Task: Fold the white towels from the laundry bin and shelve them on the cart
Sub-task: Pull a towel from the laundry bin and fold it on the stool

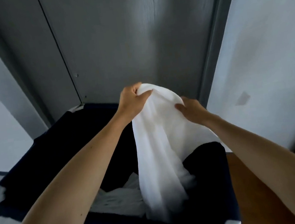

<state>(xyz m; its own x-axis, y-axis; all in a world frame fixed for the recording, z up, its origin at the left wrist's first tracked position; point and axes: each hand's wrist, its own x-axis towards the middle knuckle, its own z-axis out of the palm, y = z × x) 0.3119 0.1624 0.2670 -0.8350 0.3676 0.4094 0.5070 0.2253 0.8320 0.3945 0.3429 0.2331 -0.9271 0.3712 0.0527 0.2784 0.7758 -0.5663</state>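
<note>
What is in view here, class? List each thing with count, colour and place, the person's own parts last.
held towel: one, white, hanging from both hands over the bin
other towels: count unclear, white, inside the bin
laundry bin: one, dark navy, under the hands
door: one, grey, behind the bin
walls: two, pale, flanking the door
wooden surface: one, brown, right of the bin
left hand: one, grips the towel's top
right hand: one, grips the towel's edge

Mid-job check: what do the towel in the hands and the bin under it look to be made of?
The towel: soft white cloth, likely cotton, matte; it drapes in folds and bunches where the left hand and right hand grip it. The bin: dark navy fabric, apparently, matte; its rim looks soft and uneven. Weave is too blurred to tell.
</note>
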